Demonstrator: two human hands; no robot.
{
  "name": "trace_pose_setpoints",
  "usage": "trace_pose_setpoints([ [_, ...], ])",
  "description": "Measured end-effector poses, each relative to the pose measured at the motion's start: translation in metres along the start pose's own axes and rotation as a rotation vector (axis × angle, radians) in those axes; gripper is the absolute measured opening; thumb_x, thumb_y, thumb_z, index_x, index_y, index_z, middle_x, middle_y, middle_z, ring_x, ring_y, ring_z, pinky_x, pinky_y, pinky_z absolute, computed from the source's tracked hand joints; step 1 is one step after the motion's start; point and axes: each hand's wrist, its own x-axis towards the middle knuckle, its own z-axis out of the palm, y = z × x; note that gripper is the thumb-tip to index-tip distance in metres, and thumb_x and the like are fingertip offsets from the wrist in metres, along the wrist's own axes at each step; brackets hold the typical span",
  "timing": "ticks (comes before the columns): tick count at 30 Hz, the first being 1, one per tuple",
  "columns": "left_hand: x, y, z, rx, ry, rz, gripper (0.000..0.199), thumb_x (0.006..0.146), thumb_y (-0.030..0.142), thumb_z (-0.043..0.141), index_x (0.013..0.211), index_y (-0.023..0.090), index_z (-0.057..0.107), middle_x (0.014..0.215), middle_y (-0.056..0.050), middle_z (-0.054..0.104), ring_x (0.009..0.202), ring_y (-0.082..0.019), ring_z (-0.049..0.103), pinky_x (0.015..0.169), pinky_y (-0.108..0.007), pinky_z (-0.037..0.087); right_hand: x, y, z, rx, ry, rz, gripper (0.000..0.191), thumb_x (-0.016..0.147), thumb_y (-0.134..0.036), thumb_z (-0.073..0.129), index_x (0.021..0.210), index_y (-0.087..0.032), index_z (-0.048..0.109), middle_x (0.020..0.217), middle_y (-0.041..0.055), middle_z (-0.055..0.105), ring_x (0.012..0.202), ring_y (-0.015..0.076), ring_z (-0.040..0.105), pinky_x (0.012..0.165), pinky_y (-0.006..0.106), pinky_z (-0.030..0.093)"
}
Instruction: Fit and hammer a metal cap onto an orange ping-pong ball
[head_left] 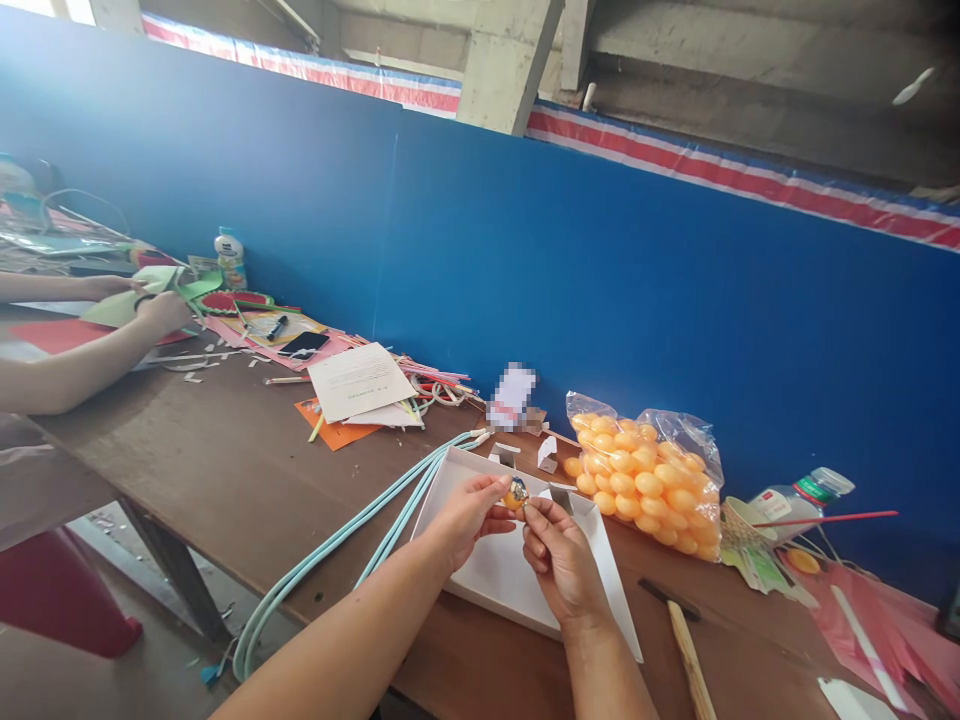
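Note:
Over a shallow white box (pixel 487 572) on the brown table, my left hand (pixel 471 518) and my right hand (pixel 559 555) come together around a small shiny gold and dark object (pixel 515 493). The thumb and fingers of my left hand pinch it from the left. At its lower right, my right thumb and forefinger are pressed together against it. Its exact shape is too small to tell. Small folded white pieces (pixel 547 453) stand behind the box.
A clear bag of orange balls (pixel 649 485) is right of the box, near a lying bottle (pixel 802 500) and a wooden-handled tool (pixel 690 655). Pale blue cords (pixel 345 530) cross the table at left. Papers (pixel 358 382) and another person's hands (pixel 161 312) are farther left.

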Motion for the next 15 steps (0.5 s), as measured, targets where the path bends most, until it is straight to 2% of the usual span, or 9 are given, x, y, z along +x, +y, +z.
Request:
trace_pose_setpoints([
  [15,-0.0051,0.0074,0.0071,0.066,0.061,0.003,0.039,0.069,0.048,0.067,0.084,0.012,0.061,0.077,-0.005,0.063,0.065,-0.011,0.058,0.066,-0.026,0.048,0.0014,0.0020,-0.0018,-0.035,-0.024,-0.016,0.013,0.078,-0.026,0.066,0.085,-0.019,0.058,0.076,0.0004,0.061,0.043,-0.0001,0.028,0.038,0.015,0.014],
])
